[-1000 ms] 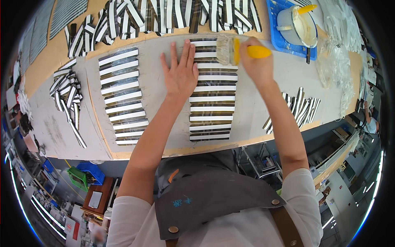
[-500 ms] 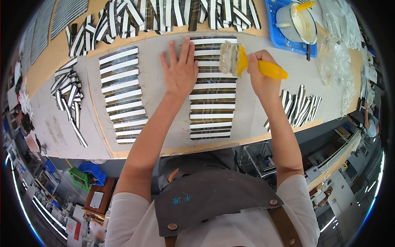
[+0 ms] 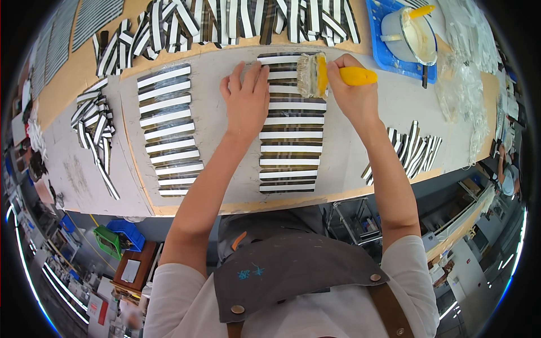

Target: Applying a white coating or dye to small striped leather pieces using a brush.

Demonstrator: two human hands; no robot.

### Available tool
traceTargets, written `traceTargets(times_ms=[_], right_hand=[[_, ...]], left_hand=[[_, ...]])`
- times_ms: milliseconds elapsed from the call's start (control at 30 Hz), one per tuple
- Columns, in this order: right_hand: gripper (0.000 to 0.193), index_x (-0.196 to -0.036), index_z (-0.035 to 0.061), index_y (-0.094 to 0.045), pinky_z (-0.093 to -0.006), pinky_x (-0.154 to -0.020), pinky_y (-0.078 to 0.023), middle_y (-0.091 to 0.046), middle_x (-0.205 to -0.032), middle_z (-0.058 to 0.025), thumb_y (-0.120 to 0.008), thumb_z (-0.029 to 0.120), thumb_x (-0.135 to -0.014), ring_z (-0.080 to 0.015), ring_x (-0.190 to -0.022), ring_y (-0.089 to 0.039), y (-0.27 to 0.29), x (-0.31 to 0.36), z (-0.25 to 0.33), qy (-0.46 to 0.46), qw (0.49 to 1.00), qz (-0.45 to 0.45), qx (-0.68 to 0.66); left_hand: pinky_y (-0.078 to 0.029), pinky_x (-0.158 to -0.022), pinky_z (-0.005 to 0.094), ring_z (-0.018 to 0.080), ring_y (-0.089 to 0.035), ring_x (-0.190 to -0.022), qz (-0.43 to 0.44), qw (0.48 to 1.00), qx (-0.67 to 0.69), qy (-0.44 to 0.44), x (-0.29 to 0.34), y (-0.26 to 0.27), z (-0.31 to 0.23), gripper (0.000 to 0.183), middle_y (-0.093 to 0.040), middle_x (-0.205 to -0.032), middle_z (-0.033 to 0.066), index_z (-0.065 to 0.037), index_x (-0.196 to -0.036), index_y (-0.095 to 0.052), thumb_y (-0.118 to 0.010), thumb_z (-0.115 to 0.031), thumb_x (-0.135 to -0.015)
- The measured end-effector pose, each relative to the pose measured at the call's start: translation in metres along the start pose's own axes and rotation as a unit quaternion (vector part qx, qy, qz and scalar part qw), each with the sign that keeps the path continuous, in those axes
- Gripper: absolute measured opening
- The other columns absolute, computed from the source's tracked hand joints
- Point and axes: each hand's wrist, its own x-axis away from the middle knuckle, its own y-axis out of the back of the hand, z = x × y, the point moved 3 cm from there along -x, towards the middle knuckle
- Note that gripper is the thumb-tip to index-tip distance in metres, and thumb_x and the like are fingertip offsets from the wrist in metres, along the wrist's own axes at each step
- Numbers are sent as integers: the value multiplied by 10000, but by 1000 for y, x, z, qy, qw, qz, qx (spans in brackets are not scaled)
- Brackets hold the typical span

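Note:
My right hand (image 3: pixel 355 93) is closed round the yellow handle of a wide, flat paintbrush (image 3: pixel 310 76). The pale, coated bristles lie over the upper right part of a column of black-and-white strips (image 3: pixel 291 135), set side by side in a ladder-like row. At this column's upper left edge rests my left hand (image 3: pixel 246 101), holding nothing, its fingers slightly bent and a little apart, fingertips touching the strip ends. Further left lies a second column of similar strips (image 3: pixel 171 129), with a shiny film-like look between them.
A white pot (image 3: pixel 408 36) of cream-coloured paste, with a yellow-handled tool, stands in a blue tray (image 3: pixel 375 34) at the far right. Loose strips heap along the back (image 3: pixel 242 22), at the left (image 3: pixel 96 129) and at the right (image 3: pixel 414 149). Crumpled clear plastic (image 3: pixel 462 96) covers the right end.
The brush has moved slightly left and turned more upright, with my right hand shifting along. My left hand has slid a little nearer to me, and its fingers have bent from flat.

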Motion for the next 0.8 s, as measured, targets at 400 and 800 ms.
traceTargets(times_ms=[400,800], right_hand=[[149,-735,31,-551,-224,-492,-374,-528,-573,-4,-574,132,-843,-57,-523,-471,37,39,-14,-106,984,5,-145],[129,-732,31,-545,-225,-531,-414,-518,-592,-61,-591,105,-826,-91,-545,-504,-9,95,-14,-30,991,72,-110]], left_hand=[[-205,-1021,480,306,-261,-1308,160,986,34,-16,94,20,-34,459,-334,-1407,78,-32,-1285,-420,-514,-130,-847],[-138,-1038,555,293,-214,-1339,166,982,-87,7,75,4,-29,488,-263,-1455,-21,-136,-1347,-384,-443,-277,-883]])
